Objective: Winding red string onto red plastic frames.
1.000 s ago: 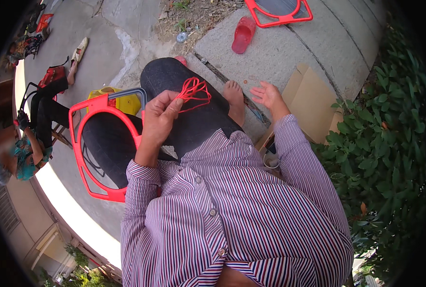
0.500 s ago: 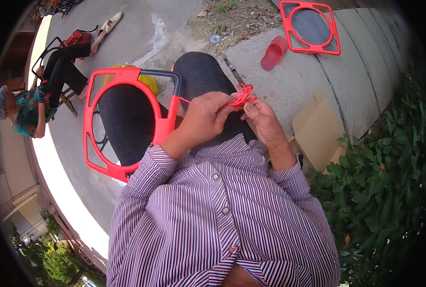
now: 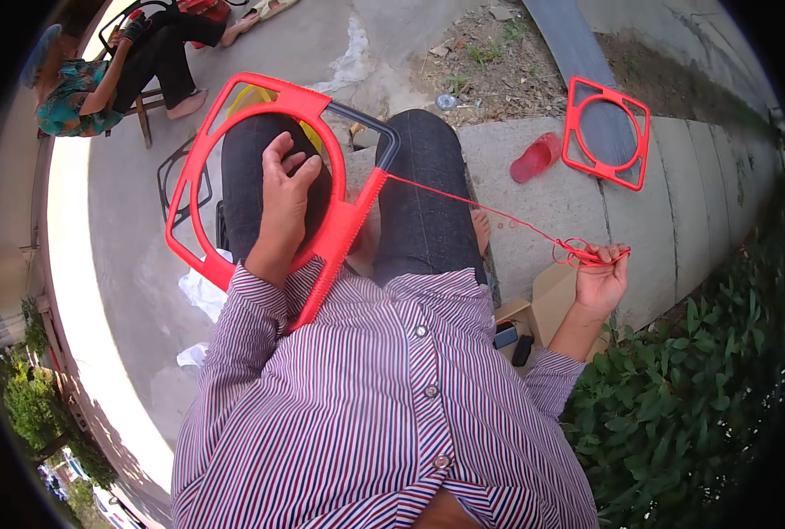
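Observation:
Across my lap lies a square frame point(image 3: 326, 291) with a round opening, mostly wrapped in red cord; one corner still shows its bare black bar point(image 3: 363, 116). My left hand point(image 3: 284, 189) is over the round opening above my left thigh, fingers apart and curled a little, with nothing in it. Out to the right, my right hand point(image 3: 600, 286) is closed on a looped bundle of red cord point(image 3: 577, 254). From that bundle a single red strand point(image 3: 476, 202) runs taut to the frame's wrapped edge beside the bare bar.
A second red frame point(image 3: 570, 132) rests on the paving at the far right, beside a red slipper point(image 3: 535, 159). An open cardboard box point(image 3: 546, 304) stands by my right leg, near leafy bushes point(image 3: 683, 397). A black frame point(image 3: 181, 185) lies left; another person point(image 3: 84, 93) sits far left.
My hands have parted: the right has swung out to the right with the cord bundle, drawing the strand straight. My left hand has let go and moved left over the frame, which has tilted.

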`<state>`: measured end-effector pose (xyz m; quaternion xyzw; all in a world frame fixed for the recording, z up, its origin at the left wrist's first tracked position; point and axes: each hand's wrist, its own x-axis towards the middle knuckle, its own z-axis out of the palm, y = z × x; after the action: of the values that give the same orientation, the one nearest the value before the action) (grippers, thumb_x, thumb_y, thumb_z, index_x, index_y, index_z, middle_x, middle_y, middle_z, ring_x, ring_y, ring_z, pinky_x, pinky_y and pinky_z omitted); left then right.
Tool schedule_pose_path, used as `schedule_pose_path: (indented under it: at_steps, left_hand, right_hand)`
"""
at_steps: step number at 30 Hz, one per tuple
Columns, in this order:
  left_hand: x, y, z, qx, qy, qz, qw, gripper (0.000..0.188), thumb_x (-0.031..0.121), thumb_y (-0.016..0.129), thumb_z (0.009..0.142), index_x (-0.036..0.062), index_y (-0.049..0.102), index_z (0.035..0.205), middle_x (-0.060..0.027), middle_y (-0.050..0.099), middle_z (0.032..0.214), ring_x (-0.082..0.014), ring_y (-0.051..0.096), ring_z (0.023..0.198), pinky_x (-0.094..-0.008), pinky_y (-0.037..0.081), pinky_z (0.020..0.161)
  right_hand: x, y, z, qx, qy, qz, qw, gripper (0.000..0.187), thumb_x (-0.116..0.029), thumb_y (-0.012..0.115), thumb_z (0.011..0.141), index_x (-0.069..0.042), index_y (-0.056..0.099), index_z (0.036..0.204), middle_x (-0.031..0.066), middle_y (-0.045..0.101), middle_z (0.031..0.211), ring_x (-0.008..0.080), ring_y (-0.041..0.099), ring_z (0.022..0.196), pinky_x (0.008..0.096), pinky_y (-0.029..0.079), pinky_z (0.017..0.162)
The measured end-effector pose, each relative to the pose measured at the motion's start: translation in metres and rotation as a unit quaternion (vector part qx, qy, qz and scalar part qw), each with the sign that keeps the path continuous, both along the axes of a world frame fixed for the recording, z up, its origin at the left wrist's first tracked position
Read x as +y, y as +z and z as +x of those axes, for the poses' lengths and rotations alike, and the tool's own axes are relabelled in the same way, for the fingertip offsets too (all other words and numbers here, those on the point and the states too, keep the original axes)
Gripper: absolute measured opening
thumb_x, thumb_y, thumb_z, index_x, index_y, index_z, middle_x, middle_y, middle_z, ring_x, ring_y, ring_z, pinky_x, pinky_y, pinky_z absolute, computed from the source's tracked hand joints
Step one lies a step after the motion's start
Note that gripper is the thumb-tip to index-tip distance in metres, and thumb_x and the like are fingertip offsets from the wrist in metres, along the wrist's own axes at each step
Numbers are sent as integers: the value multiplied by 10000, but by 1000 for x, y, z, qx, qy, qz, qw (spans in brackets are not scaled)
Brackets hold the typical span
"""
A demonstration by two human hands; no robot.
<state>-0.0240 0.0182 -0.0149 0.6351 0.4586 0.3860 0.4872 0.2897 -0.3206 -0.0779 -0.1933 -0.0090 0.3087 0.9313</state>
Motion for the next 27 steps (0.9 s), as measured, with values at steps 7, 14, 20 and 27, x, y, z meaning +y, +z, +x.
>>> schedule_pose_path:
  at_steps: [7, 14, 20, 27]
  left_hand:
    - [-3, 14, -8, -258, -251, -507, 784, 309, 113, 583, 880, -83, 533, 1113, -240, 629, 1032, -329, 662, 899, -411, 562, 797]
    - [6, 14, -26, -319, -242, -464, 790, 258, 94, 561, 903, -76, 529, 1095, -228, 643, 977, -337, 682, 847, -384, 577, 777]
    - [12, 10, -40, -362, -189, -427, 807, 282, 89, 567, 894, -85, 510, 1109, -233, 629, 987, -365, 669, 877, -388, 571, 792]
    - [16, 9, -43, -394, -221, -419, 788, 272, 88, 568, 892, -84, 518, 1097, -221, 627, 1003, -364, 665, 912, -381, 562, 813]
  right_hand:
    - [68, 15, -44, 16, 146, -80, 986, 245, -262, 466, 988, -49, 581, 950, -8, 408, 606, 88, 322, 505, 234, 273, 440]
    - [123, 61, -143, -72, 302, -162, 937, 192, -220, 481, 980, -51, 564, 942, -23, 413, 591, 63, 314, 480, 204, 255, 420]
    - [118, 78, -182, -372, 303, -417, 772, 126, -171, 575, 935, -46, 576, 918, -50, 474, 660, 28, 391, 565, 178, 301, 521]
    - [109, 97, -207, -346, 396, -399, 751, 137, -171, 606, 924, -37, 585, 942, -63, 523, 738, 7, 433, 634, 174, 351, 571]
